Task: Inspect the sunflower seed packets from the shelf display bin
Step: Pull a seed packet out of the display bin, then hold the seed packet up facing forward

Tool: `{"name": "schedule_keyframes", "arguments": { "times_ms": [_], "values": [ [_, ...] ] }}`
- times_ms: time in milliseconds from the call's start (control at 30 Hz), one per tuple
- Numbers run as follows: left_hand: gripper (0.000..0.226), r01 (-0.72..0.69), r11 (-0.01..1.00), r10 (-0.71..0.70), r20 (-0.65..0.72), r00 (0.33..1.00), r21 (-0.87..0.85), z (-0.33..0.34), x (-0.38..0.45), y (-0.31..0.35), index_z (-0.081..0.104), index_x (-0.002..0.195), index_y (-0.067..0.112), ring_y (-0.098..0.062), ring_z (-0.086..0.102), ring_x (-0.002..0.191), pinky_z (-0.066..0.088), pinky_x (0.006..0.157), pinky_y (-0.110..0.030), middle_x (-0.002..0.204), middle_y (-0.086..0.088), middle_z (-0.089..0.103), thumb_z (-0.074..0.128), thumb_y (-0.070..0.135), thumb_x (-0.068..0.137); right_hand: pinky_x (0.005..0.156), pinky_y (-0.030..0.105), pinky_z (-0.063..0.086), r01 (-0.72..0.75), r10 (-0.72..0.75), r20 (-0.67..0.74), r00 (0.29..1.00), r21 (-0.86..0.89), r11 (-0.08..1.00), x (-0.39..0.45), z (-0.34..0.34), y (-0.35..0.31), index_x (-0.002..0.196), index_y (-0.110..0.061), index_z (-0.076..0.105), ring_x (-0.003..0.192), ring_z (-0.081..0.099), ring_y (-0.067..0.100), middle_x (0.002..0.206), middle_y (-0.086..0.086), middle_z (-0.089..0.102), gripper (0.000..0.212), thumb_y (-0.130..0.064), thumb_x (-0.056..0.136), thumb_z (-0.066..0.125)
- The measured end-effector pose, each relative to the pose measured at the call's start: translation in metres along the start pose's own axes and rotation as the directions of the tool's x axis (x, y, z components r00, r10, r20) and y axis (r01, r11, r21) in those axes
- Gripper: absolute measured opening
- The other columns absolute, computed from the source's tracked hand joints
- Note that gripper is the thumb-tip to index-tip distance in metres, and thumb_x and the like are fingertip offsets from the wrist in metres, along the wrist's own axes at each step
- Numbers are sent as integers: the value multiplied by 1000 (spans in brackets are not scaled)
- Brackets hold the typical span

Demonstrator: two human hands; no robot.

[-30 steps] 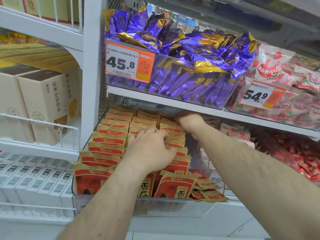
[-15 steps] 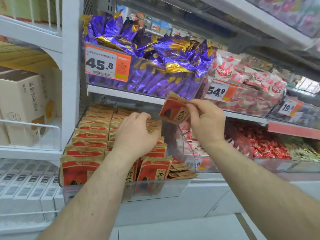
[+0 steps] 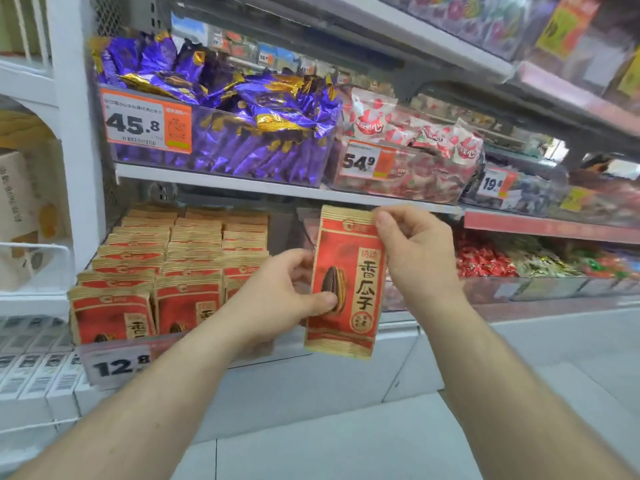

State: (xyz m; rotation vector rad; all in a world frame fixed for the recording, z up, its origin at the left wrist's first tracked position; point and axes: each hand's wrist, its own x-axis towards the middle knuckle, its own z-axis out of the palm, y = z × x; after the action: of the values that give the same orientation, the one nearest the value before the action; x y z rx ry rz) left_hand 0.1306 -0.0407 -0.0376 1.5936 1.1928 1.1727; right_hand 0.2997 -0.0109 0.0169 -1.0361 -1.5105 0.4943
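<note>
A shop aisle with white metal shelving fills the frame, a pale tiled floor [image 3: 346, 452] showing along the bottom edge; nearest the camera, two bare forearms rise from the lower corners toward the middle of the frame, and between them a single red and gold paper sunflower seed packet [image 3: 346, 285] is held upright, face to the camera, clear of the shelf; the left hand [image 3: 277, 299] grips the packet's left edge, thumb pressed on the printed seed and fingers curled behind; the right hand [image 3: 415, 258] pinches the packet's top right corner between thumb and fingers, the rest of its fingers folded; just behind the left hand, in the lower left of the frame, a clear plastic display bin [image 3: 207, 355] holds rows of matching red and gold packets [image 3: 166, 268] standing on edge, with a white price tag reading 12.8 [image 3: 117, 367] on its front; to the right at the same level lie bins of small red-wrapped sweets [image 3: 485, 261], blurred; on the shelf above, upper left of centre, a clear bin of purple and gold foil packets [image 3: 242, 126] carries an orange and white tag marked 45.8 [image 3: 147, 123]; beside it to the right a bin of white and red bags [image 3: 408, 133] bears a tag marked 54.9 [image 3: 363, 162]; at the far left edge stand pale cardboard boxes [image 3: 17, 202].
</note>
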Motion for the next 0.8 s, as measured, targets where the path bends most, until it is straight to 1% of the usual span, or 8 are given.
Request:
{"name": "schedule_keyframes", "arguments": {
  "times_ms": [133,233,333,400,533,700,767,800],
  "values": [
    [32,86,995,-81,91,993,-59,19,-9,-16,65,104,16,-18,73,89,61,76,-38,96,0,76,75,-3,80,63,29,56,-109,109,5,994,51,993,-22,-9,22,82,-22,68,66,66,6,72,-6,71,22,-15,99,56],
    [32,109,994,-106,86,991,-26,29,-12,-33,66,101,18,-21,73,90,61,76,-41,95,1,76,78,-2,78,55,23,54,-168,167,17,986,89,982,-40,-12,39,81,-22,67,62,65,5,67,-9,71,25,-14,100,54],
    [33,118,993,-118,80,990,-2,34,-14,-42,67,97,24,-20,73,88,57,68,-33,94,2,76,78,1,78,50,16,47,-228,226,35,974,106,968,-49,-15,48,85,-17,68,56,62,-1,63,-12,69,23,-13,101,52],
    [32,113,994,-113,78,991,1,34,-16,-44,67,96,26,-18,73,87,59,69,-33,94,3,76,77,1,79,47,12,43,-269,263,63,963,107,957,-51,-17,50,89,-14,68,51,59,-3,59,-14,68,21,-14,102,51],
    [31,108,994,-106,63,992,-24,33,-19,-45,67,100,24,-18,74,83,61,71,-36,93,4,76,75,2,81,54,25,56,-322,309,126,943,97,942,-58,-16,52,89,-14,70,59,66,6,67,-5,72,24,-20,102,51],
    [32,106,993,-103,60,993,-53,35,-20,-47,67,100,25,-19,74,84,61,71,-36,94,2,76,74,0,82,62,38,59,-337,324,123,938,103,936,-65,-17,56,89,-10,71,63,68,14,75,6,75,25,-19,102,51],
    [29,115,989,-111,47,993,-92,36,-21,-47,67,100,21,-21,74,83,60,70,-36,94,-1,76,73,-1,83,60,36,58,-345,329,136,934,110,932,-68,-14,57,87,-13,72,64,69,13,73,4,75,26,-19,102,52],
    [28,120,987,-116,37,993,-110,34,-21,-47,67,99,20,-22,74,82,60,69,-37,93,-2,76,72,-2,83,56,32,58,-343,326,151,933,100,934,-70,-12,57,85,-15,72,62,69,11,71,0,74,26,-19,102,52]
  ]
}}
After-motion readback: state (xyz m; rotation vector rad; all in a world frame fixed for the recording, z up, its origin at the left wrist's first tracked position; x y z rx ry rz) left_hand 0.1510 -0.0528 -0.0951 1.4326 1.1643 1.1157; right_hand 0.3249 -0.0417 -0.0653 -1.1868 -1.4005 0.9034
